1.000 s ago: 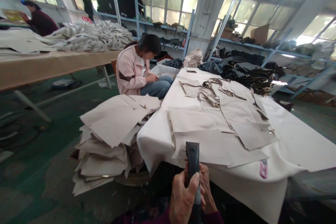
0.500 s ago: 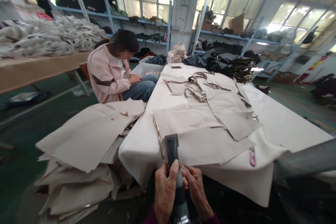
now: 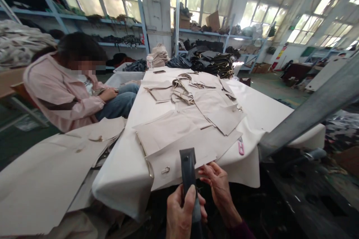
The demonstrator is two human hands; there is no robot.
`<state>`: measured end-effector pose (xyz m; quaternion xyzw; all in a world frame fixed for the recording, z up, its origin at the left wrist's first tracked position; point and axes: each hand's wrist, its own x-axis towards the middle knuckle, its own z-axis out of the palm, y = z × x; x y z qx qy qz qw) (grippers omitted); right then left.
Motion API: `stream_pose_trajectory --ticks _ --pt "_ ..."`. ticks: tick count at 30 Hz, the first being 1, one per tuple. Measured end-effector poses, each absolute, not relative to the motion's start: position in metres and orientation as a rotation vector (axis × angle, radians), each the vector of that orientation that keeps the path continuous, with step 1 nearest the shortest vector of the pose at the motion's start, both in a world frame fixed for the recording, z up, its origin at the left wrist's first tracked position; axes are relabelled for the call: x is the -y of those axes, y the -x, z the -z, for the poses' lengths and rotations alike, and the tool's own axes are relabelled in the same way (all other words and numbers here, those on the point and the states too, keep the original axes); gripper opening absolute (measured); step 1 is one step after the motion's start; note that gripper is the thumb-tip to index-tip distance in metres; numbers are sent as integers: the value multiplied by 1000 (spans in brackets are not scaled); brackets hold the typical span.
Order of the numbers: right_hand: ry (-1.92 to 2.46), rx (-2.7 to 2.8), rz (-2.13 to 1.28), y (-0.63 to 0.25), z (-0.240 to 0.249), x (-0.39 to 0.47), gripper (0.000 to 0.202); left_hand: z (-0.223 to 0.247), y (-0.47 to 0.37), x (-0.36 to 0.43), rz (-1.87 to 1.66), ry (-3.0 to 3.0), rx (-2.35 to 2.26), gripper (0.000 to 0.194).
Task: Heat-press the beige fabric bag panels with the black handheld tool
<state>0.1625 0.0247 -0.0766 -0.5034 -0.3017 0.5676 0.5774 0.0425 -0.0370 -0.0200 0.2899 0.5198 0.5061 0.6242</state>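
My left hand [image 3: 182, 209] is closed around a long black bar-like piece [image 3: 187, 168] with a flat squared end and a small mark near its top. Its thumb presses along the near face; the lower end runs out of view. To the right, my right hand [image 3: 220, 185] has bent fingers drawn together by the front edge of a beige fabric panel [image 3: 179, 160]; what lies between its fingertips is hidden. A small metal clasp [image 3: 165, 170] sits on that panel, left of the black piece. Pink-handled snips [image 3: 241, 146] lie beyond my right hand.
Beige panels and straps cover much of the white table [image 3: 258, 104]. More panels [image 3: 42, 171] are stacked at the left, near a seated person [image 3: 70, 93]. A grey metal post [image 3: 314, 108] slants across the right. Dark stacked pieces [image 3: 213, 63] stand at the back.
The view has swung to the right. My right hand has moved away from the black piece, rightward to the panel's edge. The metal clasp now shows. My left hand keeps its hold.
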Motion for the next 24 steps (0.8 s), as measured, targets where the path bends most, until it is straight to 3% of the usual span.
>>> stream_pose_trajectory --ticks 24 --pt "1246 665 -1212 -155 68 -38 25 20 -78 10 -1113 -827 -1163 54"
